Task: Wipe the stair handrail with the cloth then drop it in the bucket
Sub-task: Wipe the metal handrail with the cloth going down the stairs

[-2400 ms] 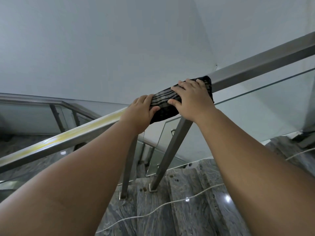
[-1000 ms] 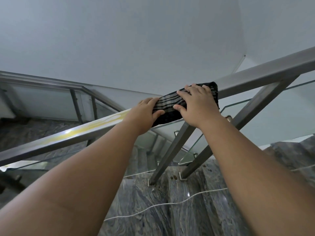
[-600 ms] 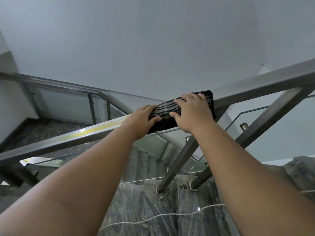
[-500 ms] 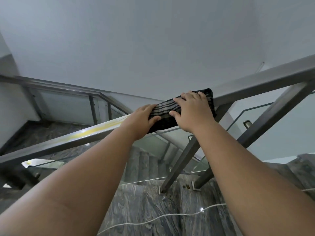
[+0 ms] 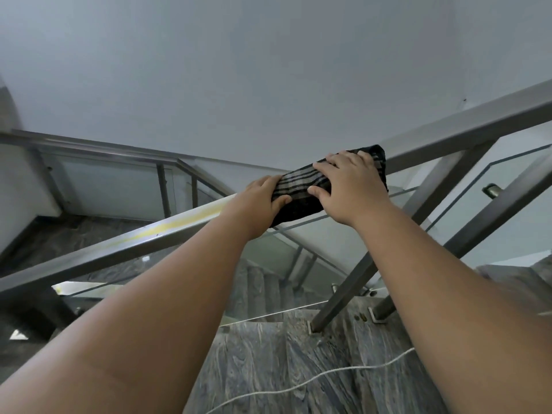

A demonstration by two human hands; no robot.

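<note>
No brand, label or writing can be read on any surface. Both forearms reach forward and up to the metal handrail (image 5: pixel 466 130). The left hand (image 5: pixel 257 204) curls over the rail, thumb on the near face, pinning the lower end of the dark striped cloth (image 5: pixel 301 189). The right hand (image 5: pixel 349 186) lies palm down with fingers spread, pressing the upper part of the cloth against the rail. The cloth is draped over the top of the rail, its near edge hanging down between the two hands. A white cord (image 5: pixel 328 375) crosses the marble steps (image 5: pixel 268 369) below.
</note>
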